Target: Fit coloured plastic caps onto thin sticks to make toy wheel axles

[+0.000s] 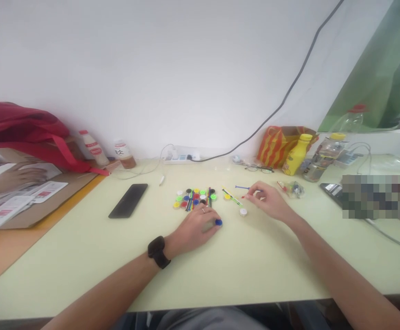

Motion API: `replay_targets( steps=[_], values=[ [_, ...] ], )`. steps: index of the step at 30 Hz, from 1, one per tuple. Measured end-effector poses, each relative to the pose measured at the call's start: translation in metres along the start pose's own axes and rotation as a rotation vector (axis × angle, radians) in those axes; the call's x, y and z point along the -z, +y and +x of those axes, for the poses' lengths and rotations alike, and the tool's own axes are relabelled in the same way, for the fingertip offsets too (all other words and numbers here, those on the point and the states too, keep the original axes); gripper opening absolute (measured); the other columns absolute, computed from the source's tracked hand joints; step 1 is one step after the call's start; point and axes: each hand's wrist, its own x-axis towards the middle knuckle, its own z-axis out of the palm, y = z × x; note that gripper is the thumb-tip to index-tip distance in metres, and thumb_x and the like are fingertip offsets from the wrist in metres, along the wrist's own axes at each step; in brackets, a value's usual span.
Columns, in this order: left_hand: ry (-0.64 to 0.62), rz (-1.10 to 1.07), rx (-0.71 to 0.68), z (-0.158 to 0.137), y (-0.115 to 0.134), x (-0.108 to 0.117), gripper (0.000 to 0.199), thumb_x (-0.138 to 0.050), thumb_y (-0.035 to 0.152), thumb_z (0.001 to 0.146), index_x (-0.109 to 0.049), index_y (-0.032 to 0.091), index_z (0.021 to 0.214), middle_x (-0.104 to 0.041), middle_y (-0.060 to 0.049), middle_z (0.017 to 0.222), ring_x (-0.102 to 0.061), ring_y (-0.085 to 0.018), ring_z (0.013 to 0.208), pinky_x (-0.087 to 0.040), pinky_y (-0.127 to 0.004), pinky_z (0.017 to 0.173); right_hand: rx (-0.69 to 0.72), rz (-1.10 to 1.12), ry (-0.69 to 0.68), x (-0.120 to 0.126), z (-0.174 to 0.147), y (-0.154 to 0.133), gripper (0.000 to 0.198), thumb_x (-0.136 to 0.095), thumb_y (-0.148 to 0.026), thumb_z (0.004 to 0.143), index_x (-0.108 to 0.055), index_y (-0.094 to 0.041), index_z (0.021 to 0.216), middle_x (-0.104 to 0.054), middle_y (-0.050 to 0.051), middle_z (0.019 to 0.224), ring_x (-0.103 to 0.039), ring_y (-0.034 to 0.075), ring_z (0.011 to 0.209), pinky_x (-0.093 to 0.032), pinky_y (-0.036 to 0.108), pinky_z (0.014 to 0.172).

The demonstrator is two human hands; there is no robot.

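Observation:
My left hand (200,224), with a ring and a black wristband, rests on the table with its fingers curled. Its thumb and fingertips close on a blue round disc (218,222). Beyond it lies a cluster of small coloured discs (196,201), with thin coloured sticks (210,197) among them. My right hand (263,199) pinches a small red piece, mostly hidden by the fingertips. A blue stick (241,187) runs toward its fingers. Between the hands are a yellow disc (227,197), a green and yellow stick (232,197) and a white disc (243,212).
A black phone (128,200) lies left. Bottles (126,158), a power strip (182,156), eyeglasses (259,168), a striped bag (270,144) and a yellow bottle (297,154) line the wall. Another person's hand (19,177) rests over papers at far left.

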Motion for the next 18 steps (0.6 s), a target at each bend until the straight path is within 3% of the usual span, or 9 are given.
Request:
replay_targets(
  steps=[4, 6, 9, 12, 18],
  values=[
    [0.016, -0.017, 0.002, 0.0, 0.003, 0.001, 0.017, -0.062, 0.03, 0.099, -0.071, 0.026, 0.112, -0.073, -0.007, 0.106, -0.061, -0.026, 0.107, -0.051, -0.042, 0.093, 0.047, 0.12, -0.145, -0.024, -0.011, -0.018, 0.028, -0.069, -0.047, 0.09, -0.063, -0.022, 0.098, -0.062, 0.007, 0.103, -0.066, 0.018, 0.077, -0.057, 0.028, 0.056],
    [0.035, -0.027, 0.014, -0.001, 0.003, 0.0, 0.017, -0.062, 0.031, 0.099, -0.071, 0.027, 0.112, -0.073, -0.006, 0.105, -0.061, -0.026, 0.106, -0.051, -0.042, 0.092, 0.076, 0.191, -0.176, -0.027, -0.013, -0.022, 0.027, -0.068, -0.046, 0.091, -0.063, -0.022, 0.102, -0.06, 0.007, 0.108, -0.067, 0.019, 0.088, -0.062, 0.032, 0.067],
    [0.068, -0.063, 0.058, -0.002, 0.001, -0.001, 0.019, -0.064, 0.032, 0.097, -0.071, 0.028, 0.114, -0.073, -0.006, 0.105, -0.062, -0.025, 0.105, -0.052, -0.04, 0.093, 0.124, 0.223, -0.119, -0.025, -0.01, -0.022, 0.023, -0.065, -0.045, 0.095, -0.066, -0.023, 0.104, -0.061, 0.009, 0.109, -0.067, 0.022, 0.096, -0.063, 0.038, 0.082],
    [0.088, -0.149, 0.112, -0.002, -0.001, -0.002, 0.018, -0.067, 0.034, 0.096, -0.071, 0.027, 0.112, -0.073, -0.005, 0.106, -0.064, -0.023, 0.1, -0.054, -0.038, 0.089, 0.107, 0.194, -0.057, -0.024, -0.007, -0.02, 0.024, -0.06, -0.045, 0.098, -0.068, -0.023, 0.099, -0.065, 0.009, 0.101, -0.067, 0.022, 0.09, -0.061, 0.038, 0.081],
    [0.099, -0.525, 0.233, 0.002, -0.002, -0.002, 0.021, -0.072, 0.034, 0.092, -0.068, 0.02, 0.107, -0.071, -0.006, 0.103, -0.068, -0.017, 0.088, -0.058, -0.033, 0.083, 0.019, 0.328, -0.143, -0.034, -0.015, -0.031, 0.026, -0.053, -0.045, 0.101, -0.066, -0.022, 0.1, -0.069, 0.006, 0.092, -0.068, 0.019, 0.08, -0.059, 0.037, 0.079]
  ],
)
